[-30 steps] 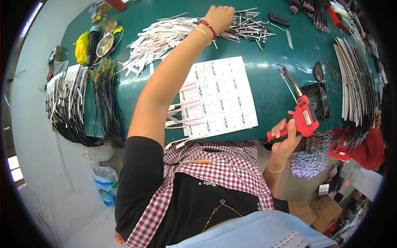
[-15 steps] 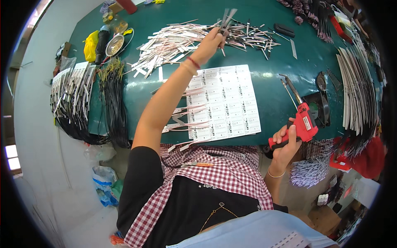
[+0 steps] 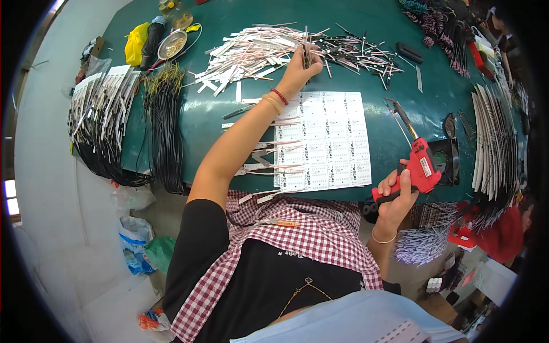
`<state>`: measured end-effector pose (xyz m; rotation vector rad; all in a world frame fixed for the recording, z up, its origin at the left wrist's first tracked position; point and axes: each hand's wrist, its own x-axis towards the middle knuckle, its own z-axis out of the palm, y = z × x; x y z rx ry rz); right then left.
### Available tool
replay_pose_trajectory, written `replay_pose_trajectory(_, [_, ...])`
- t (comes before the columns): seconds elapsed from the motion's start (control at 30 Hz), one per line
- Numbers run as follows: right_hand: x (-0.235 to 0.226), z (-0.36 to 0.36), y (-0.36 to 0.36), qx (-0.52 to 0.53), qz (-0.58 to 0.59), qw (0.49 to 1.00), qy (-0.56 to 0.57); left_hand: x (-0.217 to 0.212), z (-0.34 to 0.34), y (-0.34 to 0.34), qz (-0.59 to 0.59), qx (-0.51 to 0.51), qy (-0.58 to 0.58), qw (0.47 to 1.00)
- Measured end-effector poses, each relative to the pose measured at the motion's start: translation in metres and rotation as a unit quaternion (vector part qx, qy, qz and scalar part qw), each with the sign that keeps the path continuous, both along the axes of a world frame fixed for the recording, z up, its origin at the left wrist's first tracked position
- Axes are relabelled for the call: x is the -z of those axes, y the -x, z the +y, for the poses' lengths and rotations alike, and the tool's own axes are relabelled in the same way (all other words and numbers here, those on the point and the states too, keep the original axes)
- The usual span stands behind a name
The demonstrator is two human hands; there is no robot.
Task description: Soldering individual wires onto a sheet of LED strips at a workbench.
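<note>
My left hand reaches over the front of a heap of thin white strips with pinkish wires. Its fingers are closed round a small bunch of thin wired strips, seen edge-on and partly covered by the fingers. Below the wrist lies a white panel sheet with rows of small printed marks. Several wired pieces rest along its left edge, wires over the sheet. At the right, my right hand grips a red soldering gun, its metal tip pointing up and away from the sheet.
Black cable bundles and strips with black leads hang over the table's left edge. A metal dish stands behind them. A black stand and a stack of long strips are at the right. Tweezers lie left of the sheet.
My left hand has come nearer and lower, and its bunch has swung from fanned out to edge-on. The view has shifted slightly. My right hand keeps the soldering gun in about the same place.
</note>
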<state>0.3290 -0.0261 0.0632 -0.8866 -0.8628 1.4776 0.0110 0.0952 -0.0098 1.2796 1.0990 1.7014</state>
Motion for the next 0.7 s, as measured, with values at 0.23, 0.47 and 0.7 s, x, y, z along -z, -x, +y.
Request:
replay_pose_trajectory(0.23, [-0.001, -0.002, 0.002, 0.004, -0.010, 1.000, 0.004, 0.001, 0.010, -0.005, -0.011, -0.019, 0.033, 0.999])
replay_pose_trajectory(0.47, [-0.001, -0.003, 0.006, 0.002, -0.010, 1.000, 0.004, -0.003, 0.013, -0.002, -0.030, -0.093, 0.055, 0.994])
replay_pose_trajectory(0.7, [-0.001, -0.006, 0.011, -0.007, -0.010, 1.000, 0.005, -0.015, 0.016, 0.006, 0.064, -0.110, -0.045, 0.991])
